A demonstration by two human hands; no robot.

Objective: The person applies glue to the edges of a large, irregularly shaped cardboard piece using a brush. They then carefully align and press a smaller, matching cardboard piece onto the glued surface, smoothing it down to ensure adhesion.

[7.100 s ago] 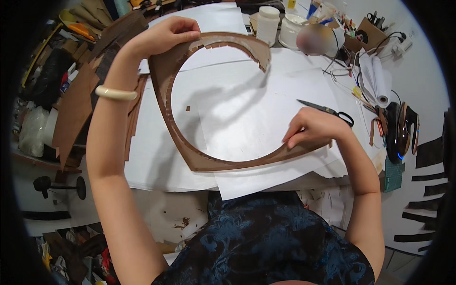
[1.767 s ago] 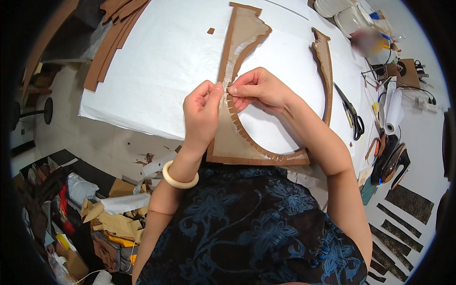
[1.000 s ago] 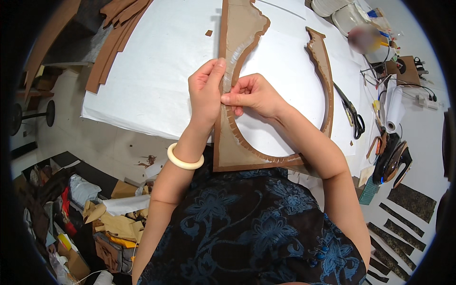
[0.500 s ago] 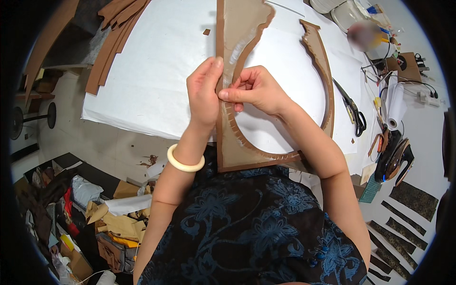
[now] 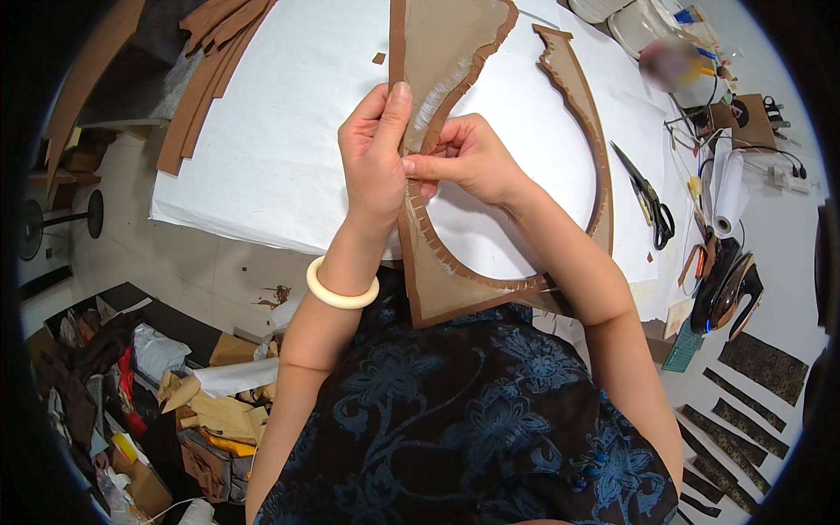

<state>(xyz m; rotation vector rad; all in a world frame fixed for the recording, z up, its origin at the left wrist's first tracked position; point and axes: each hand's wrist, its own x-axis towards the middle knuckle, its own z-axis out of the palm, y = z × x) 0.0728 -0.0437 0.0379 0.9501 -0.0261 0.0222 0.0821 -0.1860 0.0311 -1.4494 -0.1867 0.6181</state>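
Note:
A tan frame-like panel [image 5: 451, 39] with a brown fabric border extends over the table edge toward me. Small snips run along the border of its curved inner edge, and a whitish smear [image 5: 435, 101] shows on its narrow upper-left part. My left hand [image 5: 374, 162] grips the panel's straight left edge, thumb on top and fingers underneath. At the narrow stretch of the curve, my right hand [image 5: 477, 162] pinches the brown border between thumb and curled fingers. Its thumb tip nearly meets the left hand. What lies under the fingers is partly hidden.
Black-handled scissors [image 5: 647, 197] lie right of the panel on the white-covered table [image 5: 289, 114]. Brown fabric strips [image 5: 206, 96] lie along the left side. An iron [image 5: 735, 293] stands at the right, near dark patterned strips [image 5: 744, 429]. A scrap heap [image 5: 131, 394] fills the lower left.
The panel has turned slightly, its top edge shifting left and its near corner swinging right and toward me. Both hands have moved a little up and left, still gripping it.

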